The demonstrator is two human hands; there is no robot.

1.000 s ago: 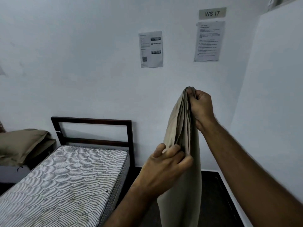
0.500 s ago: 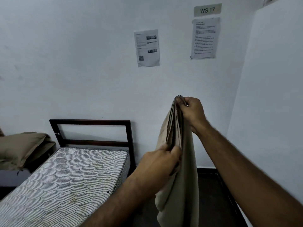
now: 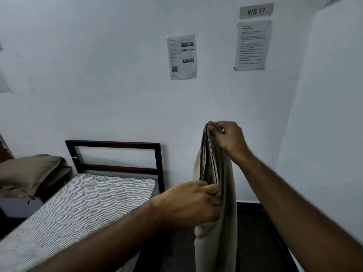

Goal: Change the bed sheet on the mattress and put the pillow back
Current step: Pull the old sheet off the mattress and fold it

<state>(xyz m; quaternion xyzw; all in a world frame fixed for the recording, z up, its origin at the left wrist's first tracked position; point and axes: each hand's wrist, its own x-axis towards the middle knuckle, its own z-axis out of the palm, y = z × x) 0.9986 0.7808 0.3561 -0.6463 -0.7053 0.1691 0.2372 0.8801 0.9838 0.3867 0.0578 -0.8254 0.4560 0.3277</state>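
A folded beige bed sheet (image 3: 218,242) hangs in front of me, to the right of the bed. My right hand (image 3: 228,137) pinches its top edge, holding it up. Lower down, my left hand (image 3: 188,205) grips into the stacked folds at the sheet's left side. The bare quilted mattress (image 3: 78,205) lies on a dark bed frame (image 3: 115,146) at the lower left, with no sheet on it. A brown pillow (image 3: 25,173) rests on a low surface left of the headboard.
The white wall behind carries two printed papers (image 3: 181,56) and a "WS 17" sign (image 3: 256,11). A white panel (image 3: 324,134) stands close on the right. Dark floor (image 3: 253,242) runs between the bed and that panel.
My right hand has come down with the sheet's top edge. My left hand has closed from lying against the folds to gripping into them.
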